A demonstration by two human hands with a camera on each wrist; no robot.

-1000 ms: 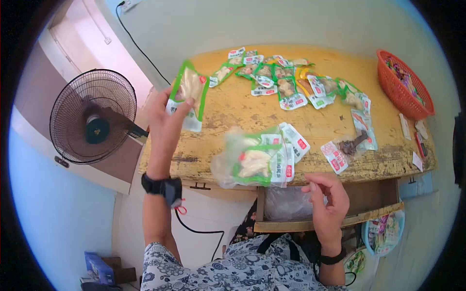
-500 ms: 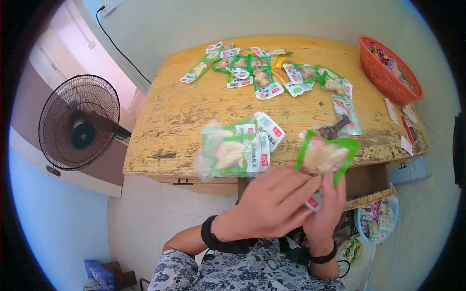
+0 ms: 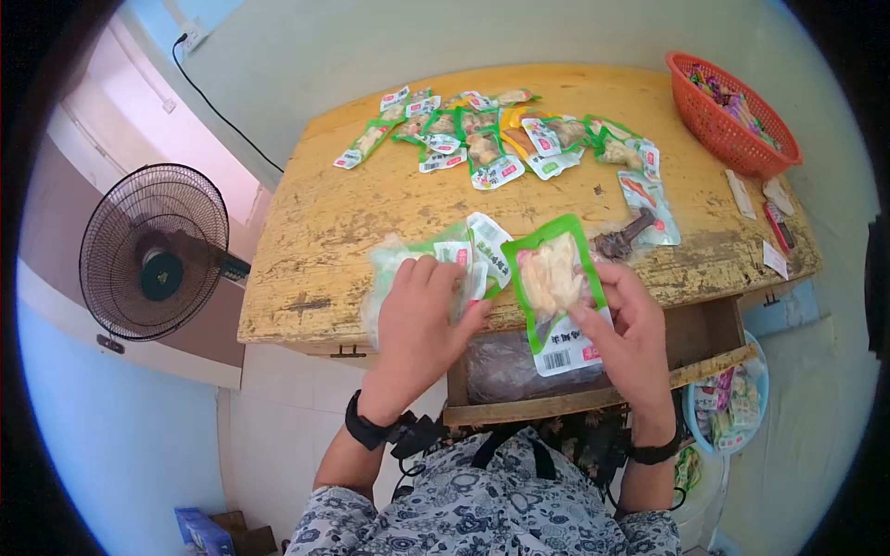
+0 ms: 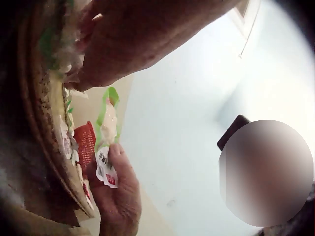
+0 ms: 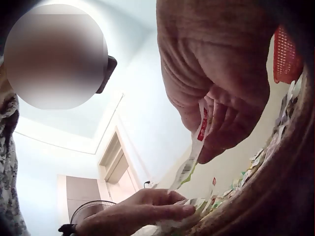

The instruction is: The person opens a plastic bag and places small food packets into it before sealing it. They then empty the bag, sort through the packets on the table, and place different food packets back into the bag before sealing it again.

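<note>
My right hand [image 3: 635, 338] pinches a green-edged food packet [image 3: 554, 278] between thumb and fingers, holding it up over the open drawer. Pale pieces show through its clear window, and its white label end points down toward me. My left hand [image 3: 417, 324] lies over a clear plastic bag [image 3: 385, 269] at the table's front edge, thumb spread away from the fingers, fingertips on the packets inside. White-labelled packets [image 3: 491, 243] stick out of that bag beyond the fingers. In the left wrist view the held packet [image 4: 108, 123] appears edge-tilted above the right thumb.
Several similar packets [image 3: 482, 148] lie along the back of the worn yellow table [image 3: 306, 222]. A dark drumstick-like piece in clear wrap [image 3: 626, 236] is beyond my right hand. A red basket [image 3: 732, 116] stands back right; a blue basin [image 3: 732, 398] sits below the pulled-out drawer [image 3: 705, 347]. A fan [image 3: 153, 250] stands left.
The packet has gone from my left hand at the far left into my right hand at the front. My left hand has then moved back left onto the plastic bag.
</note>
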